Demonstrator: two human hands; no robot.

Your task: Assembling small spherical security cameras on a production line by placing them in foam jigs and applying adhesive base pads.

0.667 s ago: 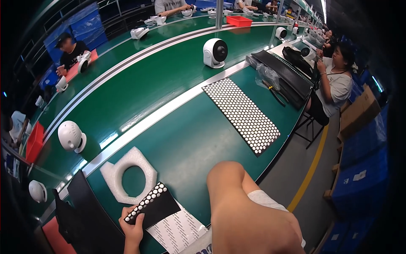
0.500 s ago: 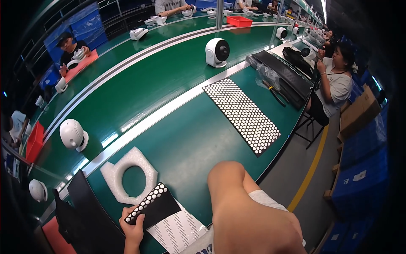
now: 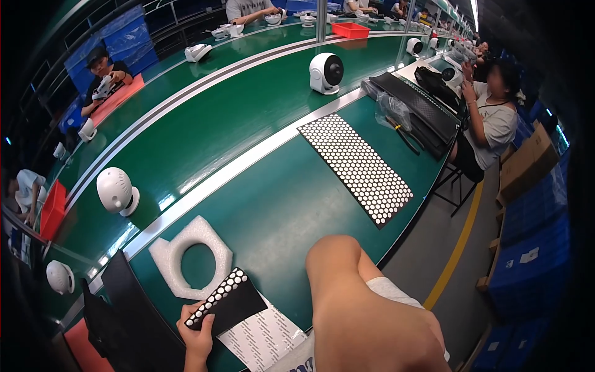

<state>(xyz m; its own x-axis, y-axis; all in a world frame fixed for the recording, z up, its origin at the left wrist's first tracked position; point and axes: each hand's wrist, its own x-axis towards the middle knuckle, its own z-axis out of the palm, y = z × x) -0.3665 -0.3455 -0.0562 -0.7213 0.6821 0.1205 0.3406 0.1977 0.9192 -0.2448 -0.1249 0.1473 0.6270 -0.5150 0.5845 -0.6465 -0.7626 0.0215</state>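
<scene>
At near-left corner of green bench (image 3: 260,204): left hand (image 3: 199,335) grasping small black sheet of white round pads (image 3: 228,301), fingers curled over its near-left end, thumb side hidden. Sheet tilted, long axis running from near-left up toward far-right, white dots only along its left strip, rest plain black. Partly overlapping a white printed paper (image 3: 263,338) lying flat beneath and to the right. Just beyond sheet, toward bench centre: white foam ring block (image 3: 189,257), touching or nearly touching sheet's far-left edge, can't tell which. Right arm (image 3: 365,316) bent, elbow raised over near edge of bench, filling lower right of view; right hand out of frame, state unknown. So left hand nearer, already on the sheet; foam block lies straight ahead and slightly left of that hand. Large black dotted pad sheet (image 3: 356,167) flat further along near edge, well apart to the right, long axis along the bench edge. White round fan units on conveyor lane: one (image 3: 114,191) at far left beyond the aluminium rail, another (image 3: 326,72) mid-bench far side. Black tray stack (image 3: 133,316) at left corner beside the hand. Other workers seated along both sides, hands on their own units.
</scene>
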